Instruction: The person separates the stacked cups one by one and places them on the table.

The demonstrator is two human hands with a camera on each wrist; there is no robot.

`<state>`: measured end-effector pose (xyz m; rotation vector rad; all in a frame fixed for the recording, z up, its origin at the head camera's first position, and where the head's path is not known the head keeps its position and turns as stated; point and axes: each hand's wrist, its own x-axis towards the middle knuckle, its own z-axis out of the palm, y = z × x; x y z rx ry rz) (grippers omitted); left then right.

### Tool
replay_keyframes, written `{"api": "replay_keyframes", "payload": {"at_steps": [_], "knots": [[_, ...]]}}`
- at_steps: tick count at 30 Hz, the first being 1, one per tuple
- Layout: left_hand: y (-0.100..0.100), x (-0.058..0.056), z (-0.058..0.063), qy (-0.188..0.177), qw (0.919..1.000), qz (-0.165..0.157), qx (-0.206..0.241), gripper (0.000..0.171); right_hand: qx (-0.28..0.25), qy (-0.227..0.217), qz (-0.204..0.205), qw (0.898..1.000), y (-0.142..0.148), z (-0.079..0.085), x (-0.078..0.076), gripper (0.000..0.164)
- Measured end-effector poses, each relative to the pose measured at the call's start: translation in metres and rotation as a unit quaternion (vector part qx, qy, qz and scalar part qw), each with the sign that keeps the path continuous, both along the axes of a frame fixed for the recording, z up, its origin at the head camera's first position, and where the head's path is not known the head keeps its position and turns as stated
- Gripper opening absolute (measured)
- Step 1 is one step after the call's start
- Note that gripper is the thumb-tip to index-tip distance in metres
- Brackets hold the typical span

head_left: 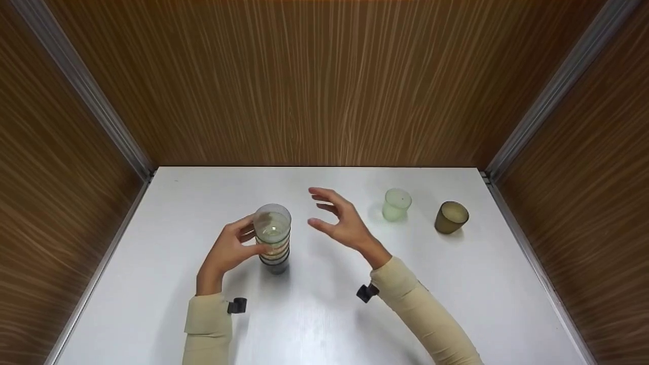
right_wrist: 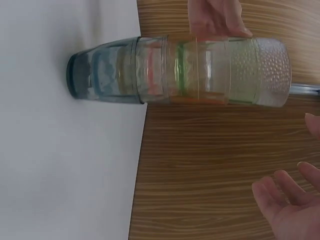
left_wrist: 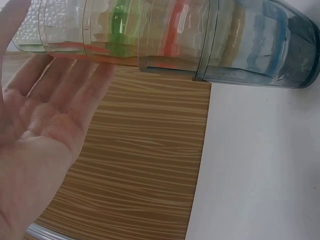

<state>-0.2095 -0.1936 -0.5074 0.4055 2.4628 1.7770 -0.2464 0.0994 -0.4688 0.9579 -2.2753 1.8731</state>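
A tall upright stack of nested glasses [head_left: 274, 228] is on the left half of the table. The lowest glass [right_wrist: 95, 75] is blue; orange, green and clear ones sit above it, with a bumpy clear glass [right_wrist: 275, 70] on top. My left hand [head_left: 232, 249] holds the upper part of the stack from the left, thumb in front and fingers behind. To the right of the stack, my right hand [head_left: 347, 223] is raised with loosely bent fingers and holds nothing; a gap separates it from the glasses.
On the right of the white table [head_left: 314, 314] stand a pale green frosted cup [head_left: 396, 205] and, farther right, an olive-brown cup [head_left: 450, 218]. Wood-grain panels [head_left: 314, 86] enclose the table at the back and sides.
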Motion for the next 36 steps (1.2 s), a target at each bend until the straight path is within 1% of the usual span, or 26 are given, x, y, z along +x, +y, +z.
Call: {"api": "replay_keyframes", "payload": {"at_steps": [8,16,21,26,36], "knots": [[-0.002,-0.001,0.000,0.011,0.9999,-0.005,0.004,0.087,0.007,-0.011,0.028,1.000,-0.020,0.003,0.002,0.065],[0.000,-0.001,-0.001,0.023,0.9997,-0.007,0.011,0.084,0.025,-0.021,0.060,0.998,-0.037,0.002,0.005,0.071],[0.001,0.000,0.000,0.023,0.9997,-0.005,0.007,0.084,0.040,-0.027,0.066,0.997,-0.046,-0.001,0.006,0.073],[0.000,0.000,-0.001,0.026,0.9996,-0.004,0.002,0.083,0.059,-0.032,0.064,0.996,-0.052,-0.003,0.006,0.076],[0.002,-0.002,-0.001,0.031,0.9995,-0.006,-0.002,0.083,0.050,-0.037,0.058,0.996,-0.054,-0.003,0.005,0.072]]}}
